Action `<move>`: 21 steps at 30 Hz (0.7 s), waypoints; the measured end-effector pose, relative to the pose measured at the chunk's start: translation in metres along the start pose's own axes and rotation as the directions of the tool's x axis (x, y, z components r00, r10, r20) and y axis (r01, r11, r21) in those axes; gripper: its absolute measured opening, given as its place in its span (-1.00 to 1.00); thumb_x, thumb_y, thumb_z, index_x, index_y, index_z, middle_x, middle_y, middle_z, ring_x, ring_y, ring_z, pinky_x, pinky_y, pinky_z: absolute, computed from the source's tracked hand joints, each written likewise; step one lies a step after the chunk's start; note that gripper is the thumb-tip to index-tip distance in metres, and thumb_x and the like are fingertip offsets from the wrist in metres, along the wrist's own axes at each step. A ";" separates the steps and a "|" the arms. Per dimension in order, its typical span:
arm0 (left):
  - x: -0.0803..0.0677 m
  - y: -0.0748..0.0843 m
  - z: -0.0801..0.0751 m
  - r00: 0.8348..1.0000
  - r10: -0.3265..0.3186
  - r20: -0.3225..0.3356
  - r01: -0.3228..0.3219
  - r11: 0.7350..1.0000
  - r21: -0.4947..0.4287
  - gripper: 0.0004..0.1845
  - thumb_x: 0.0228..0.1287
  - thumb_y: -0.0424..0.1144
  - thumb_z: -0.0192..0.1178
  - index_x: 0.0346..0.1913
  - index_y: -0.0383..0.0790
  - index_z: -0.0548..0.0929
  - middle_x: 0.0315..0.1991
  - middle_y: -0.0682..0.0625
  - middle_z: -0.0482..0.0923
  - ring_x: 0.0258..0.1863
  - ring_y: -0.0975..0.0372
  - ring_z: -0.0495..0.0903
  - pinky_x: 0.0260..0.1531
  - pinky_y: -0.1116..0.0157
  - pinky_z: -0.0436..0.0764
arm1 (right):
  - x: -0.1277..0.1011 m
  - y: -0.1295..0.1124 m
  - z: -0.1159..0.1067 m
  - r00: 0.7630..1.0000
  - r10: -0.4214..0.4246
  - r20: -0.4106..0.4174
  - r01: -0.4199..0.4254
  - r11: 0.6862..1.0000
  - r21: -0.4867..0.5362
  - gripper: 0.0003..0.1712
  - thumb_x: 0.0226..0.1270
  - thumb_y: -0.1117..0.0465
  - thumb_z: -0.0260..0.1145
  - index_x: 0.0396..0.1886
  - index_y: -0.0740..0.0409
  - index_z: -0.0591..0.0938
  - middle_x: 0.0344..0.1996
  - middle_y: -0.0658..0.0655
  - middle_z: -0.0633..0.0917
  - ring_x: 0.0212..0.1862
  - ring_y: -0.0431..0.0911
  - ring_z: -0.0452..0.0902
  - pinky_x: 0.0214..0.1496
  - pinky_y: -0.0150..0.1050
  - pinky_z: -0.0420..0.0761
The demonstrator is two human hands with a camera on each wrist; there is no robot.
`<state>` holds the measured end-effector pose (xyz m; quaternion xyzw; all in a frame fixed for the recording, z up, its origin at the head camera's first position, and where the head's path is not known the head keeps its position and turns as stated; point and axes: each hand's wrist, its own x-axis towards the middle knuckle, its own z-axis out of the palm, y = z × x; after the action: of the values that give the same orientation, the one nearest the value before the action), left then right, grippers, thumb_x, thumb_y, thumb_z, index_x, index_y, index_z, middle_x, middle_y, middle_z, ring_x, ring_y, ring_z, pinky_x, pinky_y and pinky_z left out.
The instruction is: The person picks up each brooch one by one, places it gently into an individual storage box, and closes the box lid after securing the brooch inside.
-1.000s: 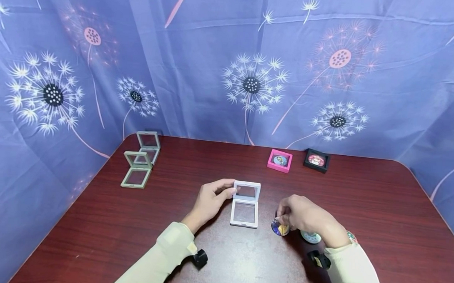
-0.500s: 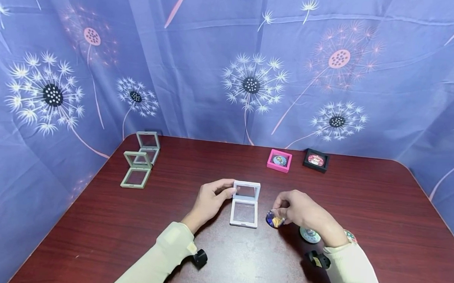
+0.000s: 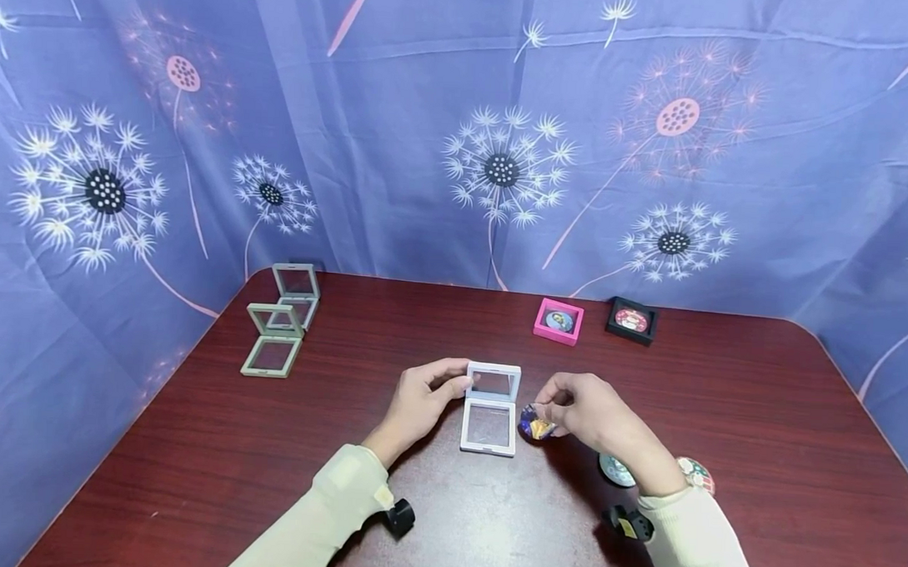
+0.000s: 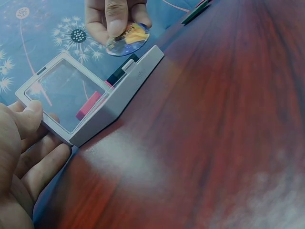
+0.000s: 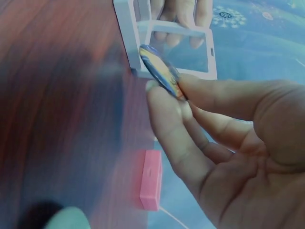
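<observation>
A white hinged display frame [image 3: 487,450] with clear film windows stands unfolded on the table, its lid raised. My left hand [image 3: 420,403] pinches the lid's left side, thumb in front and fingers behind, as the left wrist view shows. Just right of the frame, my right hand [image 3: 595,412] holds a round badge [image 3: 537,426], blue and gold, between thumb and fingers. In the right wrist view the badge [image 5: 162,71] is tilted, seen nearly edge-on, in front of the frame's window. Two more round badges lie by my right forearm: a pale blue one [image 3: 616,471] and a green-red one [image 3: 697,474].
Two unfolded frames, one light green [image 3: 265,371] and one grey-green [image 3: 295,266], stand at the far left. Toward the back right lie a pink frame [image 3: 569,340] and a black frame [image 3: 651,326], each with a round badge inside. A blue dandelion-print curtain [image 3: 399,148] hangs behind the table.
My right hand has carried the blue and gold badge leftward and slightly away from me, closer to the white frame. The left hand and the frame have stayed in place.
</observation>
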<state>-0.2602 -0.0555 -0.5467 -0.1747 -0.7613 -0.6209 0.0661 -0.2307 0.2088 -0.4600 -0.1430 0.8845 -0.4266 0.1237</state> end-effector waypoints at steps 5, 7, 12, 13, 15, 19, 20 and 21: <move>0.000 0.000 0.000 1.000 0.009 -0.003 -0.009 1.000 -0.001 -0.70 0.42 -0.39 0.39 0.16 -0.33 0.77 -0.08 -0.10 0.82 -0.08 0.18 0.78 -0.07 0.35 0.75 | 0.002 -0.003 0.005 0.999 0.007 -0.037 -0.006 0.999 0.035 -0.93 0.46 0.46 0.37 -0.27 0.28 0.69 -0.41 0.07 0.70 -0.37 -0.07 0.72 -0.28 -0.13 0.82; 0.000 -0.001 0.000 1.000 0.014 -0.005 -0.014 1.000 0.011 -0.70 0.42 -0.38 0.40 0.16 -0.32 0.77 -0.08 -0.09 0.82 -0.09 0.19 0.78 -0.07 0.35 0.74 | 0.002 -0.003 0.007 0.999 0.008 -0.050 -0.006 0.999 0.045 -0.94 0.45 0.46 0.39 -0.27 0.29 0.70 -0.41 0.07 0.70 -0.38 -0.07 0.73 -0.27 -0.12 0.81; 0.000 0.000 0.000 1.000 0.016 -0.007 -0.016 1.000 0.025 -0.69 0.42 -0.38 0.41 0.17 -0.31 0.77 -0.08 -0.07 0.82 -0.09 0.22 0.78 -0.06 0.34 0.74 | 0.004 -0.004 0.012 0.998 0.000 -0.066 0.003 0.999 0.039 -0.96 0.46 0.40 0.42 -0.25 0.29 0.71 -0.42 0.04 0.70 -0.40 -0.08 0.72 -0.29 -0.11 0.80; 0.000 0.000 0.000 1.000 0.016 -0.006 -0.016 1.000 0.023 -0.69 0.42 -0.38 0.40 0.17 -0.31 0.77 -0.08 -0.08 0.82 -0.09 0.22 0.78 -0.06 0.34 0.74 | 0.004 -0.004 0.013 0.998 -0.004 -0.068 0.007 0.999 0.041 -0.96 0.46 0.39 0.43 -0.24 0.29 0.71 -0.42 0.04 0.70 -0.40 -0.08 0.72 -0.29 -0.11 0.80; 0.000 0.000 0.000 1.000 0.013 -0.001 -0.013 1.000 0.019 -0.70 0.43 -0.38 0.40 0.17 -0.31 0.77 -0.08 -0.08 0.82 -0.09 0.21 0.78 -0.06 0.33 0.75 | 0.005 -0.005 0.015 0.997 -0.010 -0.072 0.013 0.999 0.043 -0.95 0.46 0.38 0.43 -0.24 0.28 0.72 -0.43 0.03 0.70 -0.41 -0.08 0.72 -0.30 -0.12 0.79; 0.000 0.001 0.000 1.000 0.007 0.003 -0.007 1.000 0.014 -0.70 0.44 -0.38 0.39 0.17 -0.31 0.77 -0.07 -0.08 0.82 -0.08 0.21 0.78 -0.06 0.34 0.75 | 0.005 -0.006 0.019 0.996 -0.020 -0.085 0.024 0.999 0.045 -0.95 0.46 0.37 0.44 -0.26 0.25 0.73 -0.45 0.02 0.70 -0.40 -0.08 0.70 -0.35 -0.20 0.74; 0.000 0.001 0.000 1.000 0.005 0.004 -0.005 1.000 0.013 -0.70 0.44 -0.37 0.39 0.17 -0.31 0.77 -0.07 -0.08 0.82 -0.07 0.21 0.78 -0.06 0.34 0.75 | 0.006 -0.006 0.020 0.996 -0.022 -0.088 0.025 0.999 0.042 -0.95 0.46 0.36 0.45 -0.26 0.25 0.74 -0.45 0.02 0.70 -0.40 -0.08 0.69 -0.36 -0.23 0.71; 0.000 0.001 0.000 1.000 0.004 0.004 -0.005 1.000 0.012 -0.70 0.44 -0.37 0.39 0.17 -0.30 0.77 -0.07 -0.07 0.82 -0.07 0.21 0.78 -0.06 0.34 0.75 | 0.006 -0.007 0.021 0.996 -0.022 -0.090 0.026 0.999 0.040 -0.94 0.46 0.35 0.45 -0.26 0.24 0.74 -0.45 0.01 0.70 -0.40 -0.09 0.68 -0.37 -0.25 0.69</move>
<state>-0.2596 -0.0557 -0.5454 -0.1774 -0.7649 -0.6156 0.0669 -0.2281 0.1876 -0.4681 -0.1317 0.8785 -0.4520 0.0818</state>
